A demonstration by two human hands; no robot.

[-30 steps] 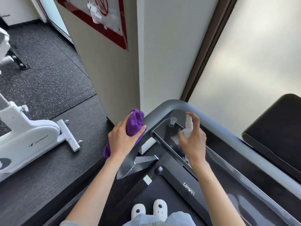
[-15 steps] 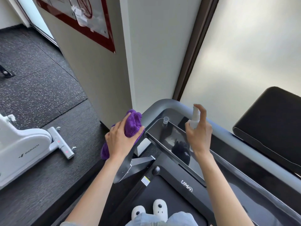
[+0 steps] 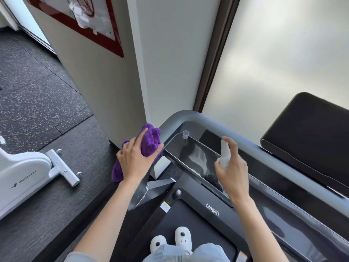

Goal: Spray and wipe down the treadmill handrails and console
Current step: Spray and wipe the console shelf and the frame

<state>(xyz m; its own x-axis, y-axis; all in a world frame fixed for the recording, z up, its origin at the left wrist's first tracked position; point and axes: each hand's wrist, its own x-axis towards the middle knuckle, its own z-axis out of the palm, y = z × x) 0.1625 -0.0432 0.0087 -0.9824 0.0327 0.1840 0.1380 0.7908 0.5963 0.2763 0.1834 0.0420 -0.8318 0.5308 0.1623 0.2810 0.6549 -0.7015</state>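
A small translucent white spray bottle (image 3: pixel 225 156) is gripped in the right hand (image 3: pixel 233 170), fingers curled round its body and the forefinger laid over the nozzle, above the glossy black treadmill console (image 3: pixel 196 159). A crumpled purple microfibre cloth (image 3: pixel 149 142) is pressed by the left hand (image 3: pixel 135 160), fingers curved over it, against the grey rounded handrail (image 3: pixel 181 117) at the console's left corner. A small clear plastic cap (image 3: pixel 185 134) stands at the console's far edge. A white exercise bike (image 3: pixel 24 173) is seen on the dark speckled floor (image 3: pixel 34 95).
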